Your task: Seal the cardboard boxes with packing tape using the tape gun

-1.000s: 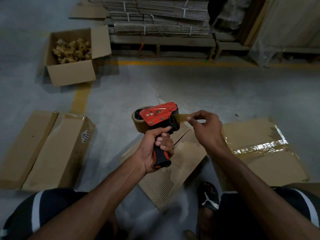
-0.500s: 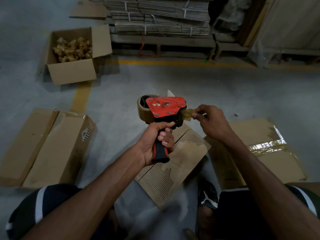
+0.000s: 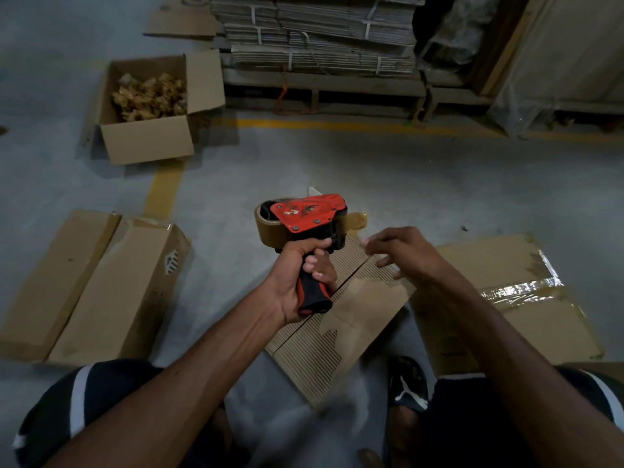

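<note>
My left hand (image 3: 301, 278) grips the black and orange handle of a red tape gun (image 3: 308, 216) that carries a brown tape roll (image 3: 266, 228). A short tab of tape (image 3: 357, 220) sticks out of its right end. My right hand (image 3: 403, 253) hovers just right of and below the gun with its fingers loosely spread and holds nothing. A flat cardboard box (image 3: 513, 298) with shiny tape across it lies on the floor at the right. A long shut box (image 3: 111, 292) lies at the left.
A torn corrugated cardboard sheet (image 3: 341, 336) lies on the floor under my hands. An open box (image 3: 148, 143) of crumpled brown scraps stands at the back left. Bundled flat cartons (image 3: 320, 32) sit on a pallet behind. My sandalled foot (image 3: 408, 383) is below.
My right hand let go of the tape end and dropped down and away to the right. The tape gun rose slightly and its tab now hangs free.
</note>
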Demonstrator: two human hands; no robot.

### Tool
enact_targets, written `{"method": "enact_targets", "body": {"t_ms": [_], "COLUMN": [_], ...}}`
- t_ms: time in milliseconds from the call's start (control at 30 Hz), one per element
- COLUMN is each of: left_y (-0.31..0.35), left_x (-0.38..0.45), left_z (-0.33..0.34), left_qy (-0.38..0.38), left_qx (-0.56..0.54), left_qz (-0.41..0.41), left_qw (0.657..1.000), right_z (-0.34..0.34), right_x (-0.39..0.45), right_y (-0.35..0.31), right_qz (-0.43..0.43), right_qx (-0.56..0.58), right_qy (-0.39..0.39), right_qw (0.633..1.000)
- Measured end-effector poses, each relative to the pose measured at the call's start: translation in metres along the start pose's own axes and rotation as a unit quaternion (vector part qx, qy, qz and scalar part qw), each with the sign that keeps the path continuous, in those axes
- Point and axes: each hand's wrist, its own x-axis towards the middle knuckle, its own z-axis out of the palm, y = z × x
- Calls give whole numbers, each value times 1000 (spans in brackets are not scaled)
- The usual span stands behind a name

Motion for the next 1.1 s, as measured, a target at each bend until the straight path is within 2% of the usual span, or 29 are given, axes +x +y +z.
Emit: {"method": "enact_targets", "body": {"t_ms": [67,267,433,567,800,1100], "left_y": [-1,-5,-7,-5,0,3], "left_x": [1,4,2,1,-2,-6], "left_z": [1,3,1,2,8,9], "left_qy": [1,6,7,3,0,10], "left_qx": [-2,6,14,16,31,51], "left_qz": [1,-5,-11,-15,-12,0], "left_qw": [1000,1000,1000,1000,999,999], "right_z": [12,22,23,20,10,2], "right_x": [-2,2,5,6,13,11], "right_y": [0,-6,-3,0,3,2], "right_qz": [-1,19,18,-17,-59,-77], "right_qx": [16,99,69,42,-73,-101], "right_qy": [-7,40,55,70,81,62], "right_qw": [1000,994,996,997,992,990]}}
